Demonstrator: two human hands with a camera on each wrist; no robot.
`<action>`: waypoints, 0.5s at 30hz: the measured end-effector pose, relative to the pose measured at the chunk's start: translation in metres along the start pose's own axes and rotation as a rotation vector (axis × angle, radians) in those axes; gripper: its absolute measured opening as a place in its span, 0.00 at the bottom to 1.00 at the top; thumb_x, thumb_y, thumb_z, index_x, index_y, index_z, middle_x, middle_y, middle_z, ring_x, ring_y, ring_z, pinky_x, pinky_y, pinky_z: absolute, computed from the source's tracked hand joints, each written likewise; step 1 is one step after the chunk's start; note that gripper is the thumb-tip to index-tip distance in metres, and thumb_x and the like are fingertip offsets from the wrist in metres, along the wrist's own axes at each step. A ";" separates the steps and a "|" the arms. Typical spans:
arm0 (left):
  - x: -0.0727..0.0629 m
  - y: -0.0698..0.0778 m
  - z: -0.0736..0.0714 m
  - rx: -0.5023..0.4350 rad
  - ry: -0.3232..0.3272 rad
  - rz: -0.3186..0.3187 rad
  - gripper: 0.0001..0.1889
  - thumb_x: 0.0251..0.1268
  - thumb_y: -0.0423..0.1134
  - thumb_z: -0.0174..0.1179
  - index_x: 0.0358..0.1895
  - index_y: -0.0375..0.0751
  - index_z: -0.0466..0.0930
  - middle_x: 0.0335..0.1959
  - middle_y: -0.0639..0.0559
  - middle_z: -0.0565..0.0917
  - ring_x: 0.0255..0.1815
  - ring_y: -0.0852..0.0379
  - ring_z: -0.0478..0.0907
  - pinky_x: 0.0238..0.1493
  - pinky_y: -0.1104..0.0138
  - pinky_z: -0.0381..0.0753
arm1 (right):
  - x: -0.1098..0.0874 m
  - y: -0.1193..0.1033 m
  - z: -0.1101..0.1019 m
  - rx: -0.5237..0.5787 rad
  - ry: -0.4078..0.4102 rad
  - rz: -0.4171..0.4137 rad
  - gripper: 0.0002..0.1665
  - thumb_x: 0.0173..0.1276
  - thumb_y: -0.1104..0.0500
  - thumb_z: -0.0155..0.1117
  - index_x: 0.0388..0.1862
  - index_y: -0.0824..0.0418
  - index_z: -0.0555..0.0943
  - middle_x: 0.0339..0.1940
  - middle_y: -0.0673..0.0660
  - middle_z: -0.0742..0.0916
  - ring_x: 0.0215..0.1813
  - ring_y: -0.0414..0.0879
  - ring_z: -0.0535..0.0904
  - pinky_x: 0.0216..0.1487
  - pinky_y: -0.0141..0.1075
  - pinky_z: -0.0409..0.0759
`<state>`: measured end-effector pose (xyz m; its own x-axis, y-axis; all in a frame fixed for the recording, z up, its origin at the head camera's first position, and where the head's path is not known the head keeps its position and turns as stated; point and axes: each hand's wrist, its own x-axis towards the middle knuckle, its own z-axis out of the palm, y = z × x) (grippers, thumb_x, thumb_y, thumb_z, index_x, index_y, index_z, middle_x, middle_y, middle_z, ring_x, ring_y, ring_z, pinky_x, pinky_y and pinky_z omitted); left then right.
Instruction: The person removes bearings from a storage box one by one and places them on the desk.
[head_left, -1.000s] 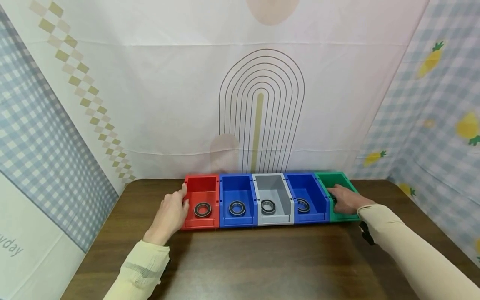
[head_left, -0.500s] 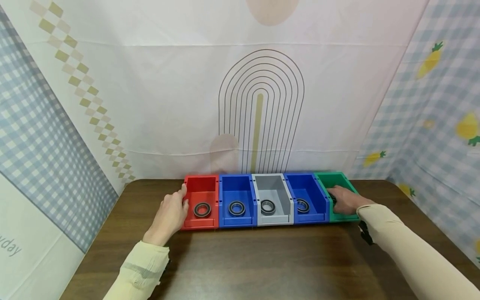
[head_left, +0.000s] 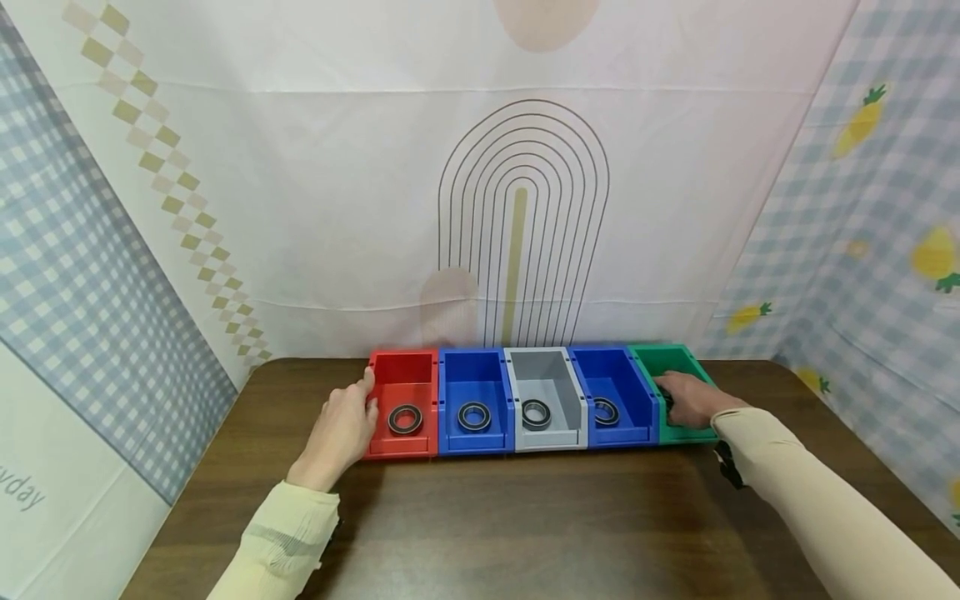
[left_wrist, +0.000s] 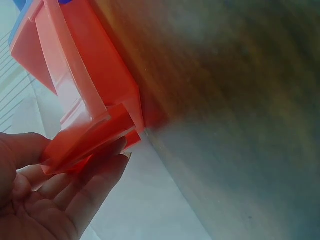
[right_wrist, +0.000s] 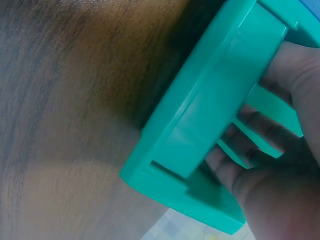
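My left hand [head_left: 339, 429] is at the left side of the red bin [head_left: 401, 369]. In the left wrist view the thumb and fingers pinch a side wall of the red bin [left_wrist: 75, 75] between them. My right hand [head_left: 693, 400] reaches into the green bin [head_left: 660, 358] at the right end. The right wrist view shows the fingers of the right hand [right_wrist: 280, 165] bent down inside the green bin [right_wrist: 220, 95], behind its front lip. Something dark [head_left: 667, 398] shows by the fingertips in the head view; most of it is hidden.
Between the end bins stand a blue bin [head_left: 471, 367], a grey bin [head_left: 538, 364] and another blue bin [head_left: 600, 364]. Single bearings lie in the red bin (bearing [head_left: 405, 407]), first blue (bearing [head_left: 474, 403]), grey (bearing [head_left: 536, 402]) and second blue (bearing [head_left: 613, 411]). The wooden table [head_left: 525, 533] extends in front.
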<state>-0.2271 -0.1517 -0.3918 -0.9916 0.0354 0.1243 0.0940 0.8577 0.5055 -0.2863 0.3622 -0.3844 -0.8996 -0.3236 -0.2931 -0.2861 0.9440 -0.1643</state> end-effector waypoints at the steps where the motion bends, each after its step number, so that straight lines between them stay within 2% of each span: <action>1: 0.000 0.000 0.000 0.001 0.001 0.001 0.31 0.72 0.32 0.57 0.76 0.31 0.63 0.60 0.27 0.80 0.35 0.46 0.79 0.37 0.56 0.82 | 0.000 0.000 0.000 -0.007 -0.001 0.002 0.41 0.58 0.72 0.58 0.73 0.79 0.64 0.68 0.81 0.72 0.70 0.77 0.66 0.66 0.66 0.70; 9: 0.000 0.000 -0.001 0.011 0.030 0.032 0.29 0.72 0.31 0.56 0.74 0.29 0.66 0.56 0.27 0.82 0.33 0.45 0.80 0.36 0.54 0.81 | 0.002 0.000 -0.001 -0.033 0.002 -0.018 0.38 0.59 0.72 0.58 0.70 0.79 0.67 0.65 0.78 0.76 0.68 0.75 0.70 0.64 0.65 0.72; 15: -0.001 -0.002 0.001 0.028 0.061 0.060 0.27 0.71 0.31 0.55 0.73 0.30 0.69 0.54 0.26 0.83 0.34 0.39 0.83 0.36 0.47 0.82 | -0.001 0.002 -0.002 -0.025 -0.020 -0.018 0.38 0.62 0.71 0.61 0.72 0.81 0.65 0.68 0.82 0.72 0.70 0.78 0.66 0.66 0.66 0.70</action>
<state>-0.2268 -0.1527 -0.3941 -0.9769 0.0569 0.2061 0.1501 0.8690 0.4715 -0.2866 0.3641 -0.3827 -0.8875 -0.3415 -0.3093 -0.3104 0.9393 -0.1463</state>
